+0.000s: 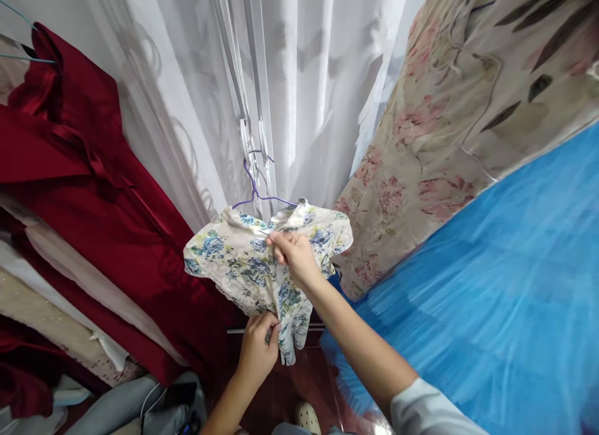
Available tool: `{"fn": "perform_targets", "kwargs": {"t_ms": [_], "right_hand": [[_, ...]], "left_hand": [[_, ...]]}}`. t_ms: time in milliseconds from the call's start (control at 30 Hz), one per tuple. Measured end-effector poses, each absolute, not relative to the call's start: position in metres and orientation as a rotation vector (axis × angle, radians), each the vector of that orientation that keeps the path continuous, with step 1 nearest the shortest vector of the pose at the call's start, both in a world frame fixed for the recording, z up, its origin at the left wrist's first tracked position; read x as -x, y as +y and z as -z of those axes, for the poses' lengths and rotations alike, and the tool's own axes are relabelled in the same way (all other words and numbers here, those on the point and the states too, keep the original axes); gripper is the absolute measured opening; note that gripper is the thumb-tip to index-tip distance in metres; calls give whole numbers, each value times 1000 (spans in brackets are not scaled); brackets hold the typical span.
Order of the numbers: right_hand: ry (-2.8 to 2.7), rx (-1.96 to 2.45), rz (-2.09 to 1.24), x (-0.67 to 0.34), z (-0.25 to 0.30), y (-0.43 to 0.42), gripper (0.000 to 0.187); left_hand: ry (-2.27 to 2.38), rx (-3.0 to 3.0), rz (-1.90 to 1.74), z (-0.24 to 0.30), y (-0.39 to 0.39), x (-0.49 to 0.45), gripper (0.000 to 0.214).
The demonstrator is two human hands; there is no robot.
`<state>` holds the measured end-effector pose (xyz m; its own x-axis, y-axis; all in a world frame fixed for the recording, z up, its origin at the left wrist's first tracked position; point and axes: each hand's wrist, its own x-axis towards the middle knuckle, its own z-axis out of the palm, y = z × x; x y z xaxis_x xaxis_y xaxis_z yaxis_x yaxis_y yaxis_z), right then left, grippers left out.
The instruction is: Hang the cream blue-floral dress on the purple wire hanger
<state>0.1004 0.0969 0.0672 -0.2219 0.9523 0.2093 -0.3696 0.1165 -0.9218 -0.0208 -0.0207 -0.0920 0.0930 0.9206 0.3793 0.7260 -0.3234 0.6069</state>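
A flowered shirt (253, 266) is hanging from a purple hanger (255, 195). The right hand (296, 253) is pinching its front edge near the collar, fingertips pressed together; the left hand (260, 344) is pinching lower down. Hard downward pulling could be risking a slipped shoulder (the neckline is gaping). No readable labels or writing are showing.

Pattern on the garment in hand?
Mostly blue floral on off-white; the garment shows best in the head view.

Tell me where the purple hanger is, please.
In the head view, the purple hanger is just left of centre, at the neck of the floral shirt, in front of the white curtain.
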Motion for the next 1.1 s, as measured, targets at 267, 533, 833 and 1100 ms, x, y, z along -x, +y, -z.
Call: {"fn": "perform_targets", "kwargs": {"t_ms": [267, 533, 833, 1100], "right_hand": [[-1306, 559, -1406, -104, -106, 105, 34], [-1523, 556, -1411, -130, -101, 96, 26], [-1625, 688, -968, -118, -59, 117, 30], [-1790, 761, -1041, -129, -26, 84, 23]], "left_hand": [[1607, -2147, -868, 96, -12, 2, 16], [1706, -1904, -1745, -27, 38, 25, 39], [1542, -2316, -1980, -103, 84, 23, 18], [1476, -769, -2480, -95, 109, 136, 17]]}}
